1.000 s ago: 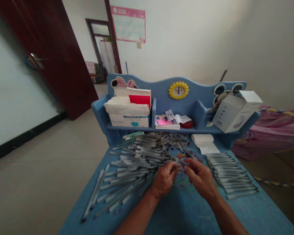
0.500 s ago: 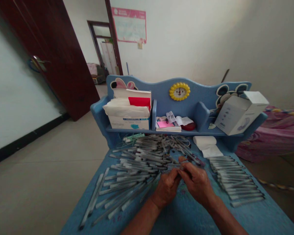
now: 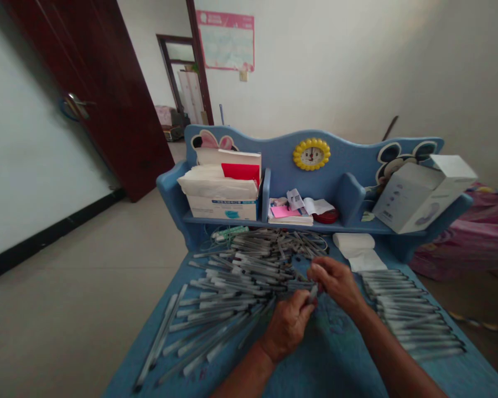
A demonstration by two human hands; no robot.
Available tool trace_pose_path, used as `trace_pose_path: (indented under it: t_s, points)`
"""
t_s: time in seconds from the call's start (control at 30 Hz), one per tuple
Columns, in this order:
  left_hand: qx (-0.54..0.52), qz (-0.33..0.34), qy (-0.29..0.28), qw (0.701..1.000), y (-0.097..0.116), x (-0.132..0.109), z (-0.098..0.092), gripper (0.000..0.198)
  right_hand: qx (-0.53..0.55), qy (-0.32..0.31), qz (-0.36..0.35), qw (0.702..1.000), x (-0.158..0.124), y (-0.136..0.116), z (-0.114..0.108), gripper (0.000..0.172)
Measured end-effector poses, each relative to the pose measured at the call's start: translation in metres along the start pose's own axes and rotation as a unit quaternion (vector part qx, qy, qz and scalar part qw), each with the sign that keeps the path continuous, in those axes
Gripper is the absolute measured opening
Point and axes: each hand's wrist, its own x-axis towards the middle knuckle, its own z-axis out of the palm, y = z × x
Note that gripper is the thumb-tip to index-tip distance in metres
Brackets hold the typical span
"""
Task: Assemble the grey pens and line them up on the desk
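Note:
I am at a blue desk (image 3: 340, 354) strewn with grey pens. My left hand (image 3: 288, 326) is closed in a pinch around one pen (image 3: 313, 293) whose tip sticks up between my hands. My right hand (image 3: 336, 282) hovers just above and to the right of it, fingers curled together near the pen's tip; what it pinches, if anything, is too small to name. A loose heap of pens (image 3: 249, 265) lies behind and left of my hands. A tidy row of pens (image 3: 406, 309) lies to the right.
The desk's shelf holds a box of white paper with a red booklet (image 3: 222, 190), small papers (image 3: 292, 210), a red dish (image 3: 326, 216) and a tilted white carton (image 3: 419, 193). A tissue roll (image 3: 354, 246) lies below. A dark door (image 3: 108, 105) stands open at left.
My hands were joined at the middle; now the right hand has lifted up and away to the right while the left has dropped slightly, still holding the pen. The view has shifted a little.

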Motion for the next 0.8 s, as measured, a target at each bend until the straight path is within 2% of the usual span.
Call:
trace_pose_path:
  t_s: [0.07, 0.13, 0.27, 0.37, 0.57, 0.63, 0.67, 0.73, 0.8]
  points:
    - [0.007, -0.001, 0.003, 1.000, -0.003, 0.000, 0.002, 0.015, -0.193, 0.002, 0.002, 0.981, 0.023, 0.008, 0.008, 0.019]
    - [0.011, 0.006, 0.005, 1.000, -0.007, 0.000, 0.003, 0.016, -0.306, -0.013, 0.008, 0.952, 0.043, 0.014, 0.020, 0.018]
    - [0.026, 0.037, 0.031, 0.999, -0.015, -0.003, 0.008, 0.016, -0.348, -0.020, 0.030, 0.937, 0.063, 0.017, 0.039, 0.017]
    - [0.047, 0.052, 0.043, 0.997, -0.017, -0.004, 0.010, 0.015, -0.342, -0.028, 0.037, 0.939, 0.065, 0.017, 0.042, 0.017]
    - [0.048, 0.042, 0.040, 0.997, -0.011, -0.002, 0.008, 0.013, -0.240, -0.066, 0.032, 0.968, 0.041, 0.012, 0.014, 0.014]
    - [0.052, 0.039, 0.042, 0.997, -0.008, -0.001, 0.006, 0.013, -0.143, -0.082, 0.037, 0.986, 0.024, 0.007, -0.002, 0.014]
    - [0.056, 0.039, 0.042, 0.997, -0.007, -0.001, 0.006, 0.013, -0.056, -0.087, 0.040, 0.994, 0.016, 0.004, -0.010, 0.015]
    - [0.063, 0.043, 0.042, 0.996, -0.005, 0.000, 0.006, 0.013, 0.101, -0.095, 0.040, 0.990, 0.000, -0.005, -0.025, 0.017]
    - [0.066, 0.052, 0.037, 0.996, -0.005, 0.000, 0.006, 0.014, 0.180, -0.097, 0.032, 0.978, -0.012, -0.017, -0.038, 0.018]
